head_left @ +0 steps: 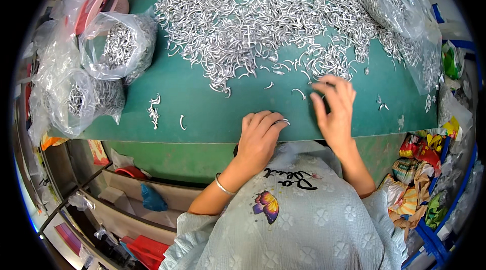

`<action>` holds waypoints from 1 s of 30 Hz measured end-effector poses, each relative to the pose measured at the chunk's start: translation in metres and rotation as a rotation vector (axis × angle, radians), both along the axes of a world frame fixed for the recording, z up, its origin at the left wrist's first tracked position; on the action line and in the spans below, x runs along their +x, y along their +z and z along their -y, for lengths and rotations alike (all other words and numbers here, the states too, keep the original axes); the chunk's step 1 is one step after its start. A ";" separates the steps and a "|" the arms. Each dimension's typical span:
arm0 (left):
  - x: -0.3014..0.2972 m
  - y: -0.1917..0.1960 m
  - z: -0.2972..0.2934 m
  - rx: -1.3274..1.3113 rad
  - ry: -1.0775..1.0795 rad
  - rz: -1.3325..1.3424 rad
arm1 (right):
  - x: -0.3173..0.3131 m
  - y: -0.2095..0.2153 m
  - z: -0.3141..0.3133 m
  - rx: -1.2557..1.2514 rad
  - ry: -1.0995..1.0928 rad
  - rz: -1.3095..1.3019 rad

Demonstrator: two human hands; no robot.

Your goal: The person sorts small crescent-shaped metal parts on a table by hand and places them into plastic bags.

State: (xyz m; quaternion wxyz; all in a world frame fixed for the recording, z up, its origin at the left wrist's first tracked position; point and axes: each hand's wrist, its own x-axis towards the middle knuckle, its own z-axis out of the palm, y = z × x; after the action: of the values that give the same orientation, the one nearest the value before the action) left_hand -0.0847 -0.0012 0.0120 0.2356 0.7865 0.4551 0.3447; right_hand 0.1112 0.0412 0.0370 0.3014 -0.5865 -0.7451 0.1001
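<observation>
Gripping silver hooks point(284, 121) in left hand point(259, 137) | right hand point(335, 108) open, near hook pile point(263, 16)

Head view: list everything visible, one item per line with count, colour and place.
Hooks: a large heap, silver, far half of the table; a few loose ones nearer.
Table: one, green, centre.
Bags: several, clear plastic, holding hooks, at the left and right table edges.
Basin: one, pink, far left, under plastic.
Wrappers: a pile, mixed colours, lower right.
Shelves: grey, lower left, below the table.
Bracelet: one, silver, left wrist.
Left hand: curled at the near table edge, holding a hook.
Right hand: fingers spread over loose hooks.
</observation>
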 end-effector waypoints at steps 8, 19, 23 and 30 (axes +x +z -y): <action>0.000 0.002 0.003 -0.043 0.031 -0.008 | -0.009 -0.007 0.003 0.006 0.148 0.118; 0.007 0.003 -0.016 -0.015 0.246 -0.049 | 0.001 -0.011 0.023 -0.004 0.361 -0.053; 0.021 0.008 -0.008 0.004 0.231 -0.053 | -0.009 -0.005 -0.012 0.110 -0.034 0.037; 0.025 0.005 0.007 -0.050 0.189 -0.077 | -0.024 -0.011 -0.003 -0.002 0.135 0.168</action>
State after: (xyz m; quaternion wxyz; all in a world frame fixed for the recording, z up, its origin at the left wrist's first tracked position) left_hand -0.0600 -0.0085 0.0171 0.2039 0.7466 0.5444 0.3234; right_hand 0.0877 0.0438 0.0264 0.2296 -0.5417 -0.8054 0.0715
